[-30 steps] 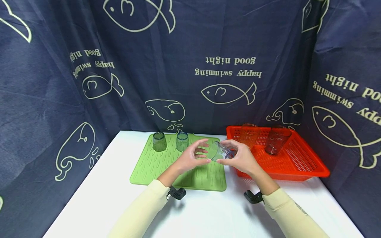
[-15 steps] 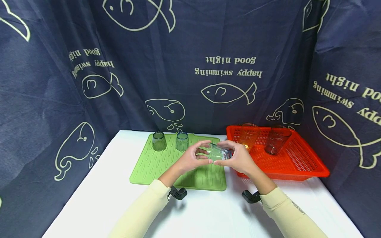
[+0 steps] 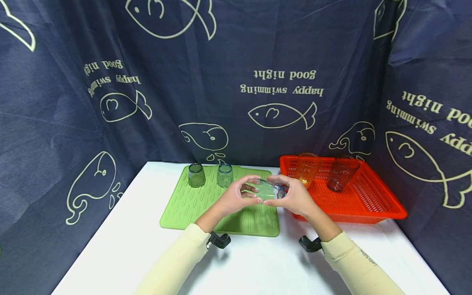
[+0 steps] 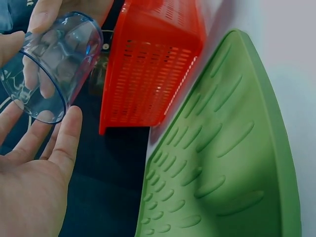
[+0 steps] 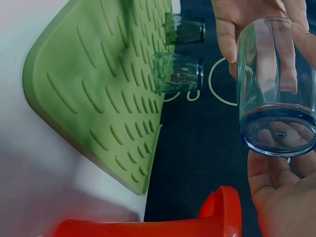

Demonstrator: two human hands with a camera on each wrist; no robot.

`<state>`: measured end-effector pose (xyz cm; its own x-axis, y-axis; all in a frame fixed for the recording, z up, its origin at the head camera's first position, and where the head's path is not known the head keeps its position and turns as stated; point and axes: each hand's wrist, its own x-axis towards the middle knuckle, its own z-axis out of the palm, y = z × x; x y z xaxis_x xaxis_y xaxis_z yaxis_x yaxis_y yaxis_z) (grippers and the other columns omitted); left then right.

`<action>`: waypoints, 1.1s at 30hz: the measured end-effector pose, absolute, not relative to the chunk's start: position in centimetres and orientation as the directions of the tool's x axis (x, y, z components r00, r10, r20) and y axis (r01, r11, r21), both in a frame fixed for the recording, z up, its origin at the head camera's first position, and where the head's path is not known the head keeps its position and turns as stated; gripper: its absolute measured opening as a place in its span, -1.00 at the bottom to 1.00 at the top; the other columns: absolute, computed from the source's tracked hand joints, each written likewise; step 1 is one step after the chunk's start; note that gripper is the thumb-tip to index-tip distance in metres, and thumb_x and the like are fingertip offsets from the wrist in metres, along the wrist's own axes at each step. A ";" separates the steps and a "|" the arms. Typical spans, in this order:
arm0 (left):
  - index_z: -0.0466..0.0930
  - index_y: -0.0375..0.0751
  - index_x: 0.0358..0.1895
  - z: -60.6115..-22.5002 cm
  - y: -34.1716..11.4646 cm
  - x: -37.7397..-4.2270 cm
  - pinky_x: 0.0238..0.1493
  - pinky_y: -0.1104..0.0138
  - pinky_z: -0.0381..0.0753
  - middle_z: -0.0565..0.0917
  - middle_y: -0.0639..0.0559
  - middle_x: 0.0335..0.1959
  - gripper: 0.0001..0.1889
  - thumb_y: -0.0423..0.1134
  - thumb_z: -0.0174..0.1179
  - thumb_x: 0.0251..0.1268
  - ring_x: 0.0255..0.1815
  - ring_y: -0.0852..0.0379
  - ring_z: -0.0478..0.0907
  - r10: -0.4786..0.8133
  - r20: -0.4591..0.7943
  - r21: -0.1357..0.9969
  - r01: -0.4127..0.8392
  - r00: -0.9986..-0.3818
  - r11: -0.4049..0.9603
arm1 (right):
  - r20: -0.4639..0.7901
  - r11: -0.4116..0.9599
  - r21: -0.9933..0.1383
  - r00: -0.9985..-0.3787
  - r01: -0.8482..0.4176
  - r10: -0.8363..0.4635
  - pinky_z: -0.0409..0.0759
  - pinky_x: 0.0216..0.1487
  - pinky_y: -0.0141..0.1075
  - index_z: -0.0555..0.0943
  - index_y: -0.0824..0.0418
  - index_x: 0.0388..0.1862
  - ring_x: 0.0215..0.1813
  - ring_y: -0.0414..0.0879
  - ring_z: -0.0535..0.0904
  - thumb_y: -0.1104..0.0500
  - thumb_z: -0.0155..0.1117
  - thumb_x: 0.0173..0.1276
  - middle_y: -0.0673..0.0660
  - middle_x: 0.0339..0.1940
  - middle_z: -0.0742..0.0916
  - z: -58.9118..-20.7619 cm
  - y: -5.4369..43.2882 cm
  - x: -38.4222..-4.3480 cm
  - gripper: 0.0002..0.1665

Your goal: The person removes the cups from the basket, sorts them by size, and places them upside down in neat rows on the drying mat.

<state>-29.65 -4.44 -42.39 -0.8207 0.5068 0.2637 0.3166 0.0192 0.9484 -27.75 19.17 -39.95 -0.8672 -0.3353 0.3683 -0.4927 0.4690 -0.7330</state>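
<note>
A clear drinking glass (image 3: 270,191) with a bluish base lies sideways in the air over the right part of a green drying mat (image 3: 180,211). My left hand (image 3: 240,196) holds the mouth end, with fingertips at the rim in the left wrist view. At the base end, my right hand (image 3: 296,196) grips the glass between thumb and fingers. The right wrist view shows the glass's thick blue-edged base (image 5: 279,131) turned toward the camera. Two more glasses stand upside down at the back of the mat, a grey-green one (image 3: 197,176) and a bluish one (image 3: 225,176).
To the right sits a red plastic basket (image 3: 354,217) with perforated walls. Inside stand an orange-tinted glass (image 3: 308,167) and a reddish glass (image 3: 342,174). A white table (image 3: 258,262) lies under everything, and a dark fish-print curtain (image 3: 206,94) surrounds it.
The glass has tipped to nearly level, its mouth swinging left toward the left hand. The left fingers, apart from it at first, now hold its rim end. The right hand keeps its grip.
</note>
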 end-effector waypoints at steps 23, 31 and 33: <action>0.39 -0.29 0.40 -42.7 -6.3 -29.2 0.24 0.18 0.70 0.47 -0.35 0.32 -0.27 -0.58 0.40 0.10 0.15 -0.02 0.59 0.465 0.341 0.938 0.331 -0.817 -0.107 | 0.301 0.159 -0.915 -0.891 -0.370 -0.341 0.74 0.11 -0.32 0.56 0.28 0.34 0.05 -0.09 0.76 0.30 0.64 0.10 0.33 0.31 0.66 -40.4 19.4 -27.4 -0.21; 0.38 -0.28 0.41 -43.0 -6.6 -28.9 0.24 0.24 0.69 0.46 -0.39 0.34 -0.26 -0.56 0.41 0.11 0.19 -0.16 0.58 0.466 0.342 0.937 0.332 -0.816 -0.106 | 0.273 0.117 -0.937 -0.899 -0.330 -0.343 0.77 0.03 -0.33 0.55 0.33 0.34 0.05 -0.12 0.76 0.33 0.64 0.07 0.35 0.29 0.65 -40.4 19.1 -26.8 -0.19; 0.38 -0.28 0.41 -43.0 -6.7 -28.9 0.26 0.17 0.68 0.46 -0.37 0.34 -0.26 -0.56 0.41 0.10 0.17 -0.07 0.60 0.466 0.342 0.937 0.335 -0.816 -0.101 | 0.264 0.097 -0.944 -0.901 -0.315 -0.345 0.78 0.00 -0.32 0.55 0.33 0.34 0.05 -0.06 0.76 0.35 0.64 0.06 0.33 0.27 0.66 -40.4 19.0 -26.7 -0.19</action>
